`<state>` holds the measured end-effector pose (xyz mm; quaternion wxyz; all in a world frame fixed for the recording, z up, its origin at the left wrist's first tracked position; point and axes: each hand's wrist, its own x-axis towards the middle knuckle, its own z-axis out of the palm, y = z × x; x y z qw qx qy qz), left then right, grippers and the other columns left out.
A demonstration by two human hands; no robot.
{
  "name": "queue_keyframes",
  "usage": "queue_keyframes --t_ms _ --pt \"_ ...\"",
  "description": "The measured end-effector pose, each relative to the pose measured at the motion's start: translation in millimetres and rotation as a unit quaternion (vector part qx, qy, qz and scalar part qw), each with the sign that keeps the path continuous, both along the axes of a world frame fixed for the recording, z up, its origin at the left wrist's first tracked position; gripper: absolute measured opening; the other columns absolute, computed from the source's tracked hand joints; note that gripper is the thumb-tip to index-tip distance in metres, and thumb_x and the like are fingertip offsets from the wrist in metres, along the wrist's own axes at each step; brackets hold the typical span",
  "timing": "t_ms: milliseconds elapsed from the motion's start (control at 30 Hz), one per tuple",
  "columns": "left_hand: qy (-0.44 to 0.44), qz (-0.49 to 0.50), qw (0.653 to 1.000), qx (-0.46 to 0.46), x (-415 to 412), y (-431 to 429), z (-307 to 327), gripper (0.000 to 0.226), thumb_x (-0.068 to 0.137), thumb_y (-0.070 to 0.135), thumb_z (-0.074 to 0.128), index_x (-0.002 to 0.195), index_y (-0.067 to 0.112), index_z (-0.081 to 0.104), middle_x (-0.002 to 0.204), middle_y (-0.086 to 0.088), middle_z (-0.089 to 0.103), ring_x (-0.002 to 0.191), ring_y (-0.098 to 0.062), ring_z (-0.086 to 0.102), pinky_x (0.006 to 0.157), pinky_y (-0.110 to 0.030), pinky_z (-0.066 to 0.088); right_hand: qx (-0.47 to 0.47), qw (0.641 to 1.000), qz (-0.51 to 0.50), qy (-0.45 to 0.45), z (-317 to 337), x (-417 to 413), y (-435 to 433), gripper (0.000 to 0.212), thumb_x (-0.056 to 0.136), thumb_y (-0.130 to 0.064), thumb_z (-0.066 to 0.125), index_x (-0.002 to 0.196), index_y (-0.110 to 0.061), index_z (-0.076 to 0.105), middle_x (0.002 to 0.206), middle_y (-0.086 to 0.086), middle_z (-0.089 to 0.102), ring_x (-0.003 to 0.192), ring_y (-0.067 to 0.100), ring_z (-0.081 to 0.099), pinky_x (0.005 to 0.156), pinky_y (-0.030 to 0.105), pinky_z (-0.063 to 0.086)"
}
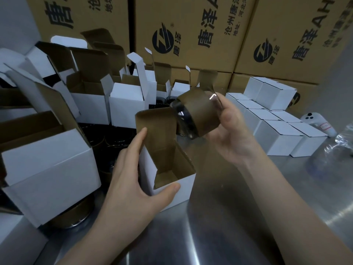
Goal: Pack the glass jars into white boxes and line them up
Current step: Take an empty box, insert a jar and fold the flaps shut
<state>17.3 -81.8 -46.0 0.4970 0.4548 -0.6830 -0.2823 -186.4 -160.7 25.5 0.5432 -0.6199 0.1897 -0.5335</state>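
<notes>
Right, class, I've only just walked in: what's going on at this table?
A person is packing glass jars into small white boxes. The left hand steadies an open white box standing on the metal table, its lid flap up. The right hand holds a glass jar wrapped in a brown card sleeve, tilted above the opening, not yet inside. More open boxes wait at the left; closed boxes are lined up at the right.
</notes>
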Motion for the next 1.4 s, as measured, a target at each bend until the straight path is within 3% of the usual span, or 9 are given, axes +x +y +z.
queue_keyframes --t_ms 100,200,400,500,667,967,1167,1300,1400 --pt "0.001 0.000 1.000 -0.002 1 -2 -3 0.105 0.057 0.055 0.078 0.143 0.060 0.019 0.133 0.038 0.038 0.130 0.007 0.038 0.106 -0.037 0.041 -0.012 1.000 0.022 0.015 2 13 10 0.089 0.060 -0.053 0.086 0.125 -0.003 0.050 0.117 0.011 0.057 0.110 0.027 0.058 0.083 0.036 0.055" --pt "0.003 0.007 1.000 -0.009 1 -3 -5 0.102 0.053 0.058 0.077 0.142 0.055 0.028 0.132 0.035 0.042 0.128 0.009 0.039 0.100 -0.025 0.038 -0.034 0.997 -0.005 0.065 1 26 21 0.087 0.066 -0.061 0.076 0.126 -0.002 0.053 0.111 0.000 0.064 0.106 0.018 0.061 0.082 0.029 0.053" --pt "0.012 0.015 1.000 -0.024 -1 -2 -2 0.088 0.056 0.045 0.082 0.131 0.057 0.039 0.129 0.032 0.049 0.124 0.011 0.043 0.090 -0.015 0.037 -0.088 0.983 -0.063 0.151 1 31 30 0.052 0.074 -0.044 0.073 0.118 -0.021 0.058 0.105 -0.021 0.068 0.104 0.004 0.065 0.080 0.021 0.054" --pt "0.022 0.010 1.000 -0.013 -2 -3 -1 0.092 0.055 0.042 0.083 0.134 0.055 0.037 0.131 0.030 0.048 0.125 0.010 0.043 0.094 -0.017 0.037 -0.095 0.978 -0.070 0.170 3 27 29 0.038 0.078 -0.032 0.064 0.115 -0.025 0.060 0.103 -0.019 0.068 0.102 0.006 0.066 0.080 0.025 0.056" --pt "0.025 0.002 1.000 -0.006 -1 -1 1 0.096 0.055 0.042 0.083 0.135 0.060 0.033 0.134 0.029 0.046 0.128 0.004 0.044 0.102 -0.029 0.040 -0.100 0.970 -0.082 0.207 6 23 27 0.042 0.074 -0.033 0.068 0.115 -0.024 0.062 0.112 0.000 0.065 0.108 0.017 0.064 0.085 0.031 0.055" --pt "0.053 0.001 0.999 0.003 -2 -2 -2 0.078 0.049 0.045 0.084 0.117 0.051 0.045 0.118 0.029 0.055 0.111 0.008 0.054 0.081 -0.001 0.041 -0.134 0.930 -0.096 0.328 10 16 26 0.044 0.071 -0.039 0.070 0.112 -0.028 0.058 0.113 -0.005 0.059 0.111 0.017 0.060 0.092 0.036 0.055" --pt "0.059 0.009 0.998 0.001 -2 -3 -2 0.078 0.049 0.037 0.087 0.111 0.055 0.042 0.114 0.033 0.054 0.109 0.010 0.054 0.080 0.001 0.040 -0.102 0.921 -0.096 0.364 12 11 26 0.044 0.074 -0.028 0.074 0.116 -0.023 0.061 0.114 -0.003 0.062 0.106 0.023 0.064 0.083 0.052 0.056" --pt "0.056 0.011 0.998 -0.003 -2 -2 -1 0.078 0.049 0.037 0.087 0.113 0.051 0.044 0.113 0.034 0.054 0.107 0.011 0.055 0.079 0.001 0.040 -0.126 0.896 -0.106 0.412 11 16 30 0.049 0.072 -0.035 0.078 0.118 -0.026 0.064 0.111 -0.012 0.062 0.106 0.011 0.061 0.087 0.033 0.055" --pt "0.054 0.015 0.998 0.000 -2 -2 -1 0.080 0.046 0.047 0.084 0.114 0.053 0.042 0.114 0.034 0.053 0.108 0.011 0.054 0.081 0.001 0.039 -0.150 0.872 -0.112 0.453 10 20 33 0.051 0.072 -0.036 0.081 0.118 -0.026 0.065 0.106 -0.015 0.060 0.102 0.005 0.058 0.077 0.014 0.047"
